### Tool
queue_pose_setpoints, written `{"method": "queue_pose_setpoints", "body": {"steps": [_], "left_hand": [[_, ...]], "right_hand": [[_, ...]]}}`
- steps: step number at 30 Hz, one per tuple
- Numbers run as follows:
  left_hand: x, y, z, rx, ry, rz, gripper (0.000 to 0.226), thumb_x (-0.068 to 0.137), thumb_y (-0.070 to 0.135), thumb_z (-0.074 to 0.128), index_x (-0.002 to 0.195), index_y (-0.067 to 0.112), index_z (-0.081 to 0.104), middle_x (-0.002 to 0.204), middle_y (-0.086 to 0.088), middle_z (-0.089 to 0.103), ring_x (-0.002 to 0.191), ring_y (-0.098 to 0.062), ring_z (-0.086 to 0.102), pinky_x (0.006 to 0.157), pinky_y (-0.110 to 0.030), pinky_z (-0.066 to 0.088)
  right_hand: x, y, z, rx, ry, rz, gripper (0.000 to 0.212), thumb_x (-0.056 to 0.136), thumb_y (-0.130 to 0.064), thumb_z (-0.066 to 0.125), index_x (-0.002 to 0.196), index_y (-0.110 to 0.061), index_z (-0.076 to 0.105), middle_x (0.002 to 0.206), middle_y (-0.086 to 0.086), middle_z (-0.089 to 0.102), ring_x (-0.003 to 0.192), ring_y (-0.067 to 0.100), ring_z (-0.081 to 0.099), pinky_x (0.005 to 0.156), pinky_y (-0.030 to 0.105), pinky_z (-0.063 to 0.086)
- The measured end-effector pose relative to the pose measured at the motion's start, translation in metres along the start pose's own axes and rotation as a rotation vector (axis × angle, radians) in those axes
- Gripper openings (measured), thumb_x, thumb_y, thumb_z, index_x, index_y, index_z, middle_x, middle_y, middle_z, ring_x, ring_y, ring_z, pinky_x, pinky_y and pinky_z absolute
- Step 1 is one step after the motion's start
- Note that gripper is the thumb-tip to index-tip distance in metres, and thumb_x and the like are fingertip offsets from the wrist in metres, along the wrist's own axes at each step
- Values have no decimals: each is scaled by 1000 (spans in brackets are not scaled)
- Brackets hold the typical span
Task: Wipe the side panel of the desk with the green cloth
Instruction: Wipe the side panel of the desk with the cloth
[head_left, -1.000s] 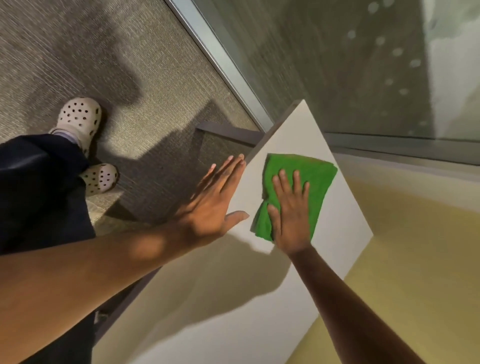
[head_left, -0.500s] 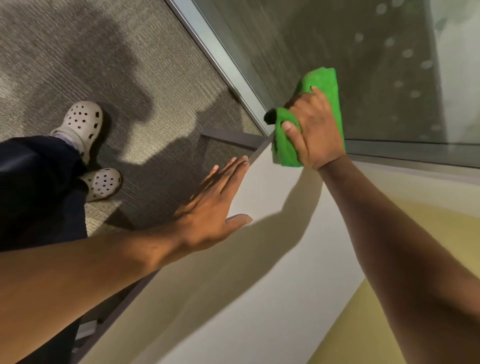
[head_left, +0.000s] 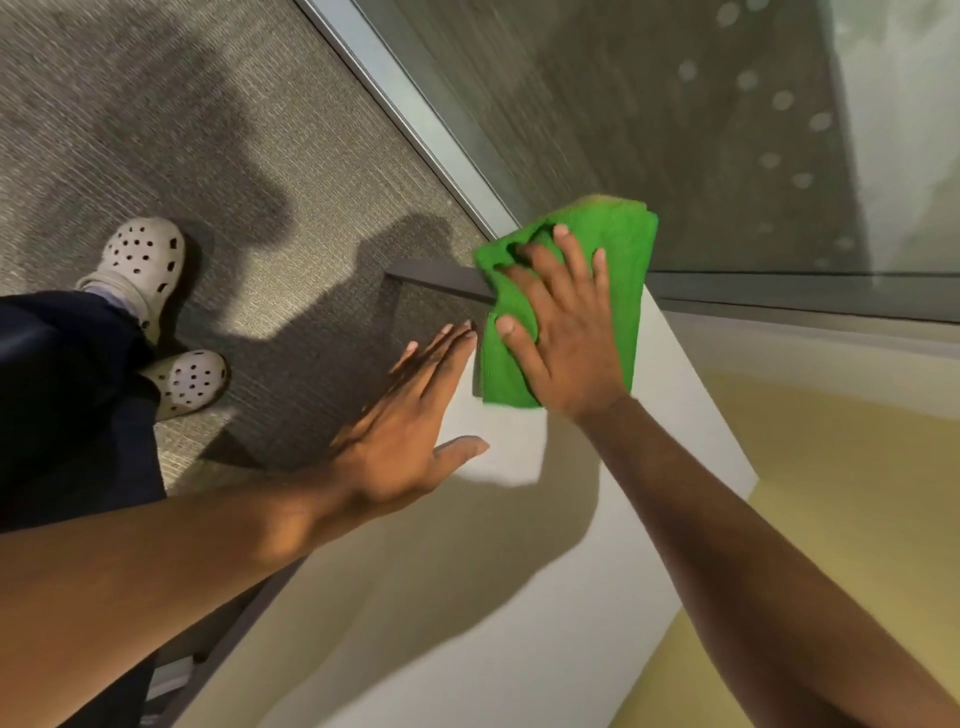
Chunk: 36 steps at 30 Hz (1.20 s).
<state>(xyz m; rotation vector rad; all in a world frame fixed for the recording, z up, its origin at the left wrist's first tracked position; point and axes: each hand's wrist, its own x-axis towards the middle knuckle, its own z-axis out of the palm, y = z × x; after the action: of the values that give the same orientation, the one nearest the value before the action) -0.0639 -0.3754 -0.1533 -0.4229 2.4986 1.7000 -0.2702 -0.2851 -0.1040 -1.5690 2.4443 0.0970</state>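
Right hand (head_left: 566, 338) flat, fingers (head_left: 569, 249) spread, pressing green cloth (head_left: 618, 291) on side panel (head_left: 519, 597) far corner; left hand (head_left: 410, 426) open, bracing edge; likely overshoot, cloth slipping off corner.

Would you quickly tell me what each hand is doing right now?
Left hand: open, flat against the white side panel, holding nothing.
Right hand: open, fingers spread, pressing the green cloth.

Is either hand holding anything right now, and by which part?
The right hand pins the green cloth flat against the white side panel, palm on the cloth's lower middle, fingers spread. The left hand holds nothing.
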Motion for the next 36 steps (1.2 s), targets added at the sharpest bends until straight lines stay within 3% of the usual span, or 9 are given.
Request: {"method": "queue_pose_setpoints", "body": {"steps": [3,6,12,16,18,21,25,32,36], "left_hand": [[-1,1,0,2,12,3,101,93,48,64,164,12,1,169,6,-2,159,-8,-4,129,-28,-6],[-2,0,0,7,3,12,103,94,48,65,164,15,-3,172,6,-5,161,-10,-3,129,-30,-2],[-3,0,0,15,11,13,102,95,50,64,164,15,-3,174,4,-2,161,-10,-4,129,-29,-3],[-3,2,-1,-5,8,12,101,95,49,64,164,15,-2,175,3,0,161,-9,-5,130,-31,-2],[-3,2,-1,-5,12,16,101,95,49,64,165,15,-1,175,3,1,161,-9,-4,130,-32,0],[-4,3,-3,-11,20,17,102,94,48,65,165,15,0,174,3,1,161,-11,1,131,-34,4],[-3,4,-4,-33,21,16,104,92,46,68,165,16,-1,174,5,-1,161,-11,2,131,-37,7],[-3,8,-4,7,60,-48,103,87,48,75,162,6,17,169,-12,27,157,-25,23,129,-31,7],[-3,7,0,13,63,-39,108,87,45,73,164,10,6,173,-8,15,159,-16,13,129,-26,0]], "right_hand": [[37,5,-2,-62,88,168,39,100,-48,46,109,-15,66,128,8,62,144,32,43,120,62,28],[71,3,-10,-2,153,396,36,93,-45,48,89,-14,66,107,11,64,109,36,57,90,50,47],[97,24,-28,301,113,929,52,90,-56,43,99,-13,71,109,20,73,106,41,64,89,43,49],[69,29,-13,275,264,918,71,93,-55,21,109,-7,70,114,21,72,110,42,62,93,47,47],[53,26,-5,245,289,819,70,98,-53,18,126,-9,65,130,16,68,126,38,58,105,49,43],[20,4,3,209,185,633,55,111,-43,25,163,-26,31,171,1,31,161,30,21,127,58,12],[-39,-50,14,250,27,557,59,111,-46,26,167,-36,11,177,-9,-2,164,23,-11,129,60,-6],[-8,-69,13,273,47,753,85,99,-59,49,167,-36,4,177,-10,-6,164,26,-13,125,64,-8],[44,-60,9,255,148,956,97,89,-46,60,168,-30,5,177,-5,0,164,32,-5,124,71,2]]}}
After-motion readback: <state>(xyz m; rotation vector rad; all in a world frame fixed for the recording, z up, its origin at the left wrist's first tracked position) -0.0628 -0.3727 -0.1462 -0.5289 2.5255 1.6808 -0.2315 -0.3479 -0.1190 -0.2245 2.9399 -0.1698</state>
